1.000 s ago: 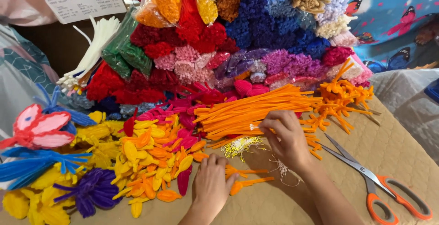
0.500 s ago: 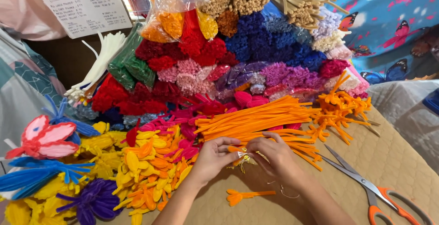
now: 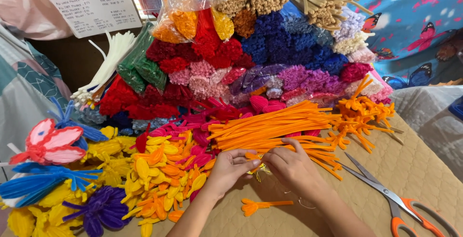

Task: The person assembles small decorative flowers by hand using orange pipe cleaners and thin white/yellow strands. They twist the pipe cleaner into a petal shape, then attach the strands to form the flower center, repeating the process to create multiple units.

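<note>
A small orange chenille-stem piece (image 3: 254,159) is pinched by both hands' closed fingers (image 3: 247,162) — easily dropped beside the loose orange stem bundle (image 3: 275,127) if the grip slackens

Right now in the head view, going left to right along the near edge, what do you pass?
Purple pipe-cleaner flower → left hand → right hand → orange-handled scissors.

Both forearms come up from the bottom edge and converge toward the middle. The left hand (image 3: 230,165) lies palm half-turned inward, fingers curled, thumb and forefinger pinched at the tips. The right hand (image 3: 289,165) faces it, knuckles up, fingers bent, its grip closed against the left's fingertips. The two hands touch, wrists well apart.
</note>
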